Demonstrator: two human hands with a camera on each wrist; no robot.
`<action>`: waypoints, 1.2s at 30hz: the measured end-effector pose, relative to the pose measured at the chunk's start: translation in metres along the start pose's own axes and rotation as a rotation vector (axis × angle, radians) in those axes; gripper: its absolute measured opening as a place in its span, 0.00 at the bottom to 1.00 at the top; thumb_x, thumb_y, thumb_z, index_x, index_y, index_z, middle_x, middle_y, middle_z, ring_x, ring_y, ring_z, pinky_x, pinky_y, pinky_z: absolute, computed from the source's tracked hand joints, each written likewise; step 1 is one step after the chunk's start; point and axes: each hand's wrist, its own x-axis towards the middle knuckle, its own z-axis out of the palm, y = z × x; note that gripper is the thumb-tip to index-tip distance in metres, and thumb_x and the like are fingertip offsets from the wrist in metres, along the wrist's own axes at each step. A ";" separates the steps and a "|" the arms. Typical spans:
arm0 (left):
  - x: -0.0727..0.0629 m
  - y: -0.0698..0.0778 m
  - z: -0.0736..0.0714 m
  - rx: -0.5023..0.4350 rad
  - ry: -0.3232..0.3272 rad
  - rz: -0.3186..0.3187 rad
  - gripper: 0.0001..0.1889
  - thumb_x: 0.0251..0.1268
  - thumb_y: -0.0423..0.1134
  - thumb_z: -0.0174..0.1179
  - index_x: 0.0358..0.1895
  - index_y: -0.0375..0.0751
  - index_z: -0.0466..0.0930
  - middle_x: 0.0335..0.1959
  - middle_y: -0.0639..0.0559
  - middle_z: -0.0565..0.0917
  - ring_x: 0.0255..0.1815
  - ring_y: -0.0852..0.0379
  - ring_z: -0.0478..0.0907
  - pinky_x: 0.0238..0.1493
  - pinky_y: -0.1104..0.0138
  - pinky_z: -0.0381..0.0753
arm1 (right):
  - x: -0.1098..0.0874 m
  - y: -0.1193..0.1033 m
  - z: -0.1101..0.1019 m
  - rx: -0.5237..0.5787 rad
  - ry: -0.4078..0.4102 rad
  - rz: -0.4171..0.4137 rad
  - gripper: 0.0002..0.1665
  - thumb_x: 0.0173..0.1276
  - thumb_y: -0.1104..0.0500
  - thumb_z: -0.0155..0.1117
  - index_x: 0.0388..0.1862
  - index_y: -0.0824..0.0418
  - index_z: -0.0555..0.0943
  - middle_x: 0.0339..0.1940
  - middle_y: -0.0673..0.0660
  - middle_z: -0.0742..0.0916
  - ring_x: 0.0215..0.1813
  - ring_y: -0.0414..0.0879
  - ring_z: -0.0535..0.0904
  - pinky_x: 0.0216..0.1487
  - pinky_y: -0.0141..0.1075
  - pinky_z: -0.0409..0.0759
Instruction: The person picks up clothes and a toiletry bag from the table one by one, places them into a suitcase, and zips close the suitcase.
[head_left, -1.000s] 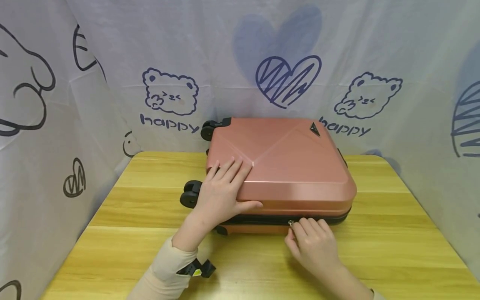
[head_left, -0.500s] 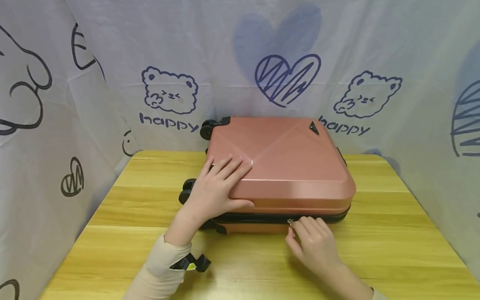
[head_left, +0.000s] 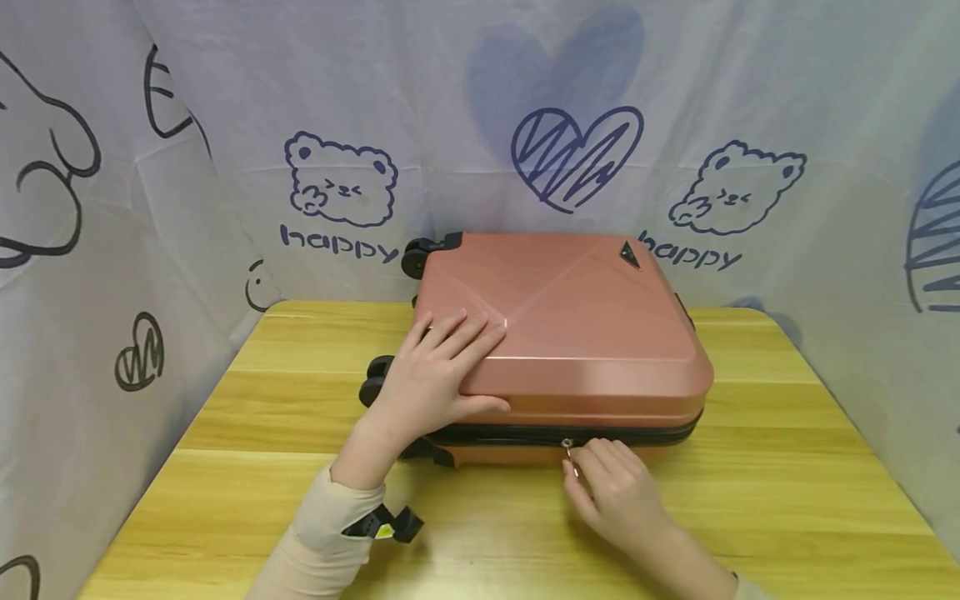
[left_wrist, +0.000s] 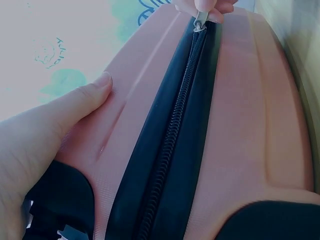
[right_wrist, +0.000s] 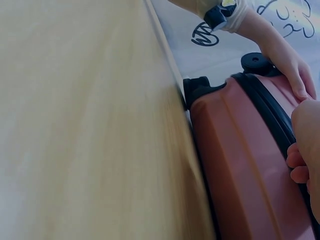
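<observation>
A pink hard-shell suitcase lies flat on the wooden table. Along its near side runs a black zipper, its teeth meshed in the left wrist view. My left hand rests on the lid's near left corner, fingers spread and straight, thumb along the edge. At the near side, my right hand pinches the metal zipper pull between thumb and curled fingers. The zipper slider shows right at those fingertips. In the right wrist view, my right hand covers part of the zipper band.
Black wheels stick out on the suitcase's left end, with another wheel farther back. The wooden table extends to both sides and in front. A white printed cloth hangs behind and at both sides.
My right hand has moved slightly left along the zipper with the pull. My left hand shifted a little left on the lid early on, then stayed.
</observation>
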 end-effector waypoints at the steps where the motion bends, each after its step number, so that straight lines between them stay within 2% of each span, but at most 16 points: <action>1: 0.000 0.000 0.000 0.001 0.002 0.001 0.46 0.45 0.75 0.61 0.70 0.58 0.69 0.65 0.53 0.78 0.69 0.46 0.71 0.69 0.43 0.65 | 0.000 -0.001 0.001 0.006 0.000 -0.004 0.17 0.70 0.58 0.50 0.24 0.62 0.79 0.21 0.51 0.80 0.22 0.43 0.74 0.23 0.32 0.70; 9: 0.000 0.001 0.000 -0.004 0.003 -0.005 0.46 0.45 0.75 0.61 0.70 0.58 0.69 0.65 0.54 0.78 0.69 0.46 0.71 0.69 0.43 0.65 | 0.003 -0.010 0.009 -0.012 -0.014 -0.017 0.18 0.72 0.57 0.51 0.26 0.64 0.81 0.22 0.52 0.81 0.23 0.44 0.75 0.24 0.34 0.72; 30: 0.000 0.000 -0.001 -0.017 -0.016 -0.035 0.47 0.43 0.75 0.62 0.70 0.60 0.69 0.66 0.55 0.77 0.70 0.48 0.70 0.70 0.44 0.64 | 0.027 -0.049 0.038 -0.079 -0.197 -0.031 0.17 0.74 0.57 0.50 0.34 0.64 0.83 0.23 0.51 0.78 0.25 0.44 0.76 0.27 0.34 0.73; 33: 0.002 0.000 -0.004 -0.032 -0.035 -0.037 0.47 0.43 0.75 0.62 0.70 0.59 0.69 0.67 0.54 0.76 0.70 0.47 0.69 0.71 0.44 0.63 | 0.029 -0.049 0.039 -0.083 -0.200 -0.025 0.16 0.73 0.57 0.50 0.35 0.63 0.83 0.24 0.50 0.79 0.26 0.44 0.76 0.27 0.34 0.72; 36: 0.003 -0.002 -0.009 -0.060 -0.091 -0.042 0.47 0.46 0.74 0.62 0.71 0.60 0.67 0.69 0.54 0.74 0.72 0.48 0.67 0.72 0.44 0.61 | 0.029 -0.047 0.038 -0.084 -0.195 -0.022 0.16 0.73 0.57 0.50 0.36 0.63 0.83 0.25 0.50 0.80 0.26 0.43 0.76 0.26 0.33 0.71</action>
